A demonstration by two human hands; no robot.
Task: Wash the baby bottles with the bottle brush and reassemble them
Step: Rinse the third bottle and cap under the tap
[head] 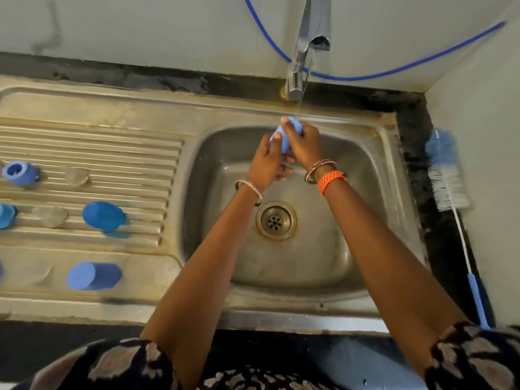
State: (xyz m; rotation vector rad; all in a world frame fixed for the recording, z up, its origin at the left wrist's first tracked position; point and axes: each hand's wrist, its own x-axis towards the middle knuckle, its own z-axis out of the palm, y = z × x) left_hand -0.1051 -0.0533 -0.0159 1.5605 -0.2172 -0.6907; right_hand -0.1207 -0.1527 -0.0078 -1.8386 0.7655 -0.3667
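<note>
A: Head view: status?
B: Left hand (267, 161) and right hand (302, 144) both grip one light-blue bottle part (284, 136) under the tap stream (300, 99), at the sink's (394, 220) 12 o'clock.
A: Procedure?
B: Rotate the part so water reaches every face. Bottle brush (447, 175) lies at 3 o'clock.

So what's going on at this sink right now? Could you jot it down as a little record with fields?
place: steel sink with drainboard
tap: running, thin stream
left hand: holds blue part under the stream
right hand: grips the same blue part from the other side
brush: lying on the counter right of the sink, untouched
on drainboard: blue cap, blue cup, blue ring, clear teats
behind tap: blue hose along the wall
</note>
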